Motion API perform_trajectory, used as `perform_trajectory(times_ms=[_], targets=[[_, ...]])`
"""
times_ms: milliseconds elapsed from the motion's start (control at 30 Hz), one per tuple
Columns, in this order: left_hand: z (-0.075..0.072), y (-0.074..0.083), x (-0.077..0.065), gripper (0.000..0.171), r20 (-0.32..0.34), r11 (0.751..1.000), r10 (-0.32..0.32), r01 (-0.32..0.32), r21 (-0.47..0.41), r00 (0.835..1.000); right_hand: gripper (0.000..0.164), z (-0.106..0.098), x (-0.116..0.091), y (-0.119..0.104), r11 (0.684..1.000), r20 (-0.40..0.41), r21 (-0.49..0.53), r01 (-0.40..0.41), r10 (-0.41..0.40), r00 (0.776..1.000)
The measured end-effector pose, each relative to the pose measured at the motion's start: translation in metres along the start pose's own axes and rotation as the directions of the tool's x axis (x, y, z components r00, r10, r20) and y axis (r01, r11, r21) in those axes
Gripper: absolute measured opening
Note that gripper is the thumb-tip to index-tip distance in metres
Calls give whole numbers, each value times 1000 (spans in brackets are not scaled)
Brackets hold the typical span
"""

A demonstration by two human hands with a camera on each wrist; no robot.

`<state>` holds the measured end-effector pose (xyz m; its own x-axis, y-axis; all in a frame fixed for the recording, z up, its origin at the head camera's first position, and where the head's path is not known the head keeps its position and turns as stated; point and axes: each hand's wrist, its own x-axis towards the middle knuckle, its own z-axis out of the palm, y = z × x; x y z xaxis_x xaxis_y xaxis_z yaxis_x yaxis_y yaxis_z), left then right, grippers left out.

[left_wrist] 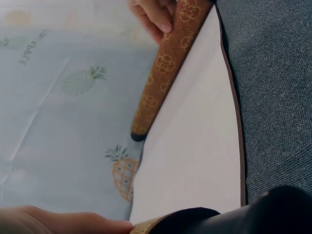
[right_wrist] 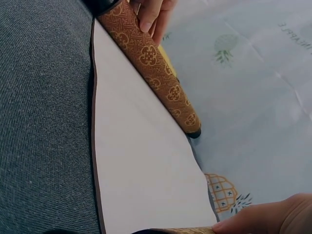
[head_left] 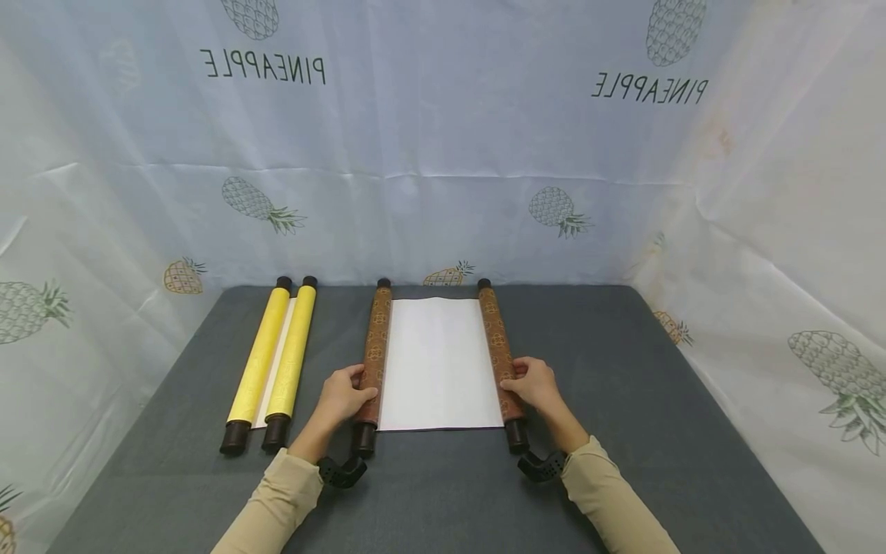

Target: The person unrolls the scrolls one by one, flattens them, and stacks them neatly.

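A brown patterned scroll lies partly unrolled on the dark table, its blank white sheet spread between two rolled ends. My left hand grips the left roll near its lower end, thumb on top. On the other side my right hand grips the right roll the same way, its thumb over the brocade. Each roll has dark knobs at both ends. The left wrist view shows the right roll across the white sheet; the right wrist view shows the left roll.
To the left lies a yellow scroll, its two rolls close together with a narrow white strip between them. The grey-black tabletop extends around both scrolls. A pale curtain printed with pineapples hangs behind and along the sides.
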<state>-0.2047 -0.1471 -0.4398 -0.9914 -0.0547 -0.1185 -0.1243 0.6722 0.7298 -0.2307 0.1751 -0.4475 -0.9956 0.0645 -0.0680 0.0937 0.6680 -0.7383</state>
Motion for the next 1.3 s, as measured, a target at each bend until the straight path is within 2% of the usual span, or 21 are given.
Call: perform_trajectory(times_ms=[200,367,600,833,1033,1300], targets=[[0,-1,0,59,8,999,30,-30,35,1000,52,0,1,-1,999,21,-32,-10,11,1000],[0,-2,1,61,24,999,29,-30,43,999,54,0,2,-1,999,18,-43,-22,22,1000],[-4,-5,1,58,14,1000,12,-12,29,1000,54,-2,0,2,999,15,-3,-51,52,999],[-6,-8,0,56,7,1000,11,-11,5,1000,52,-5,-2,2,999,-19,25,-25,25,999],[-6,-9,0,56,21,999,21,-21,27,1000,51,-6,-1,2,999,4,3,-36,36,999],[-8,-10,1,62,41,999,17,-18,31,999,57,-8,0,5,998,18,-36,-45,45,999]])
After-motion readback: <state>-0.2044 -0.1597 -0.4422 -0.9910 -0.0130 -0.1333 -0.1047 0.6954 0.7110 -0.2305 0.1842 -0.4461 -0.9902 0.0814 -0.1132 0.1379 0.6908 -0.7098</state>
